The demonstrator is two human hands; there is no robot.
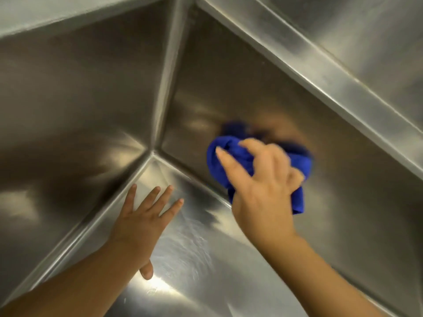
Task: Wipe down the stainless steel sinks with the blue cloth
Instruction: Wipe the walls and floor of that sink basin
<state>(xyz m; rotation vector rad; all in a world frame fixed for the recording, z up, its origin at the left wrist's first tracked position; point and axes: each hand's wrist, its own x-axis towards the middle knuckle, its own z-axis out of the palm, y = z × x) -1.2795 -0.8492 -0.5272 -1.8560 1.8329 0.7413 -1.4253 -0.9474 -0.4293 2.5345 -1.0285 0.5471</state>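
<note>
Blue cloth was gripped bunched by right hand on sink wall; left hand lay open. Firm overlapping strokes would probably clean best.

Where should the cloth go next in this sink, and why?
Probably slide the blue cloth left along the sink wall toward the corner: the right hand grips it bunched against that wall, while the left hand rests flat on the sink floor.

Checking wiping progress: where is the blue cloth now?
Head view, right of centre: the cloth, bunched in the right hand, presses against the sink wall beside the corner.
</note>
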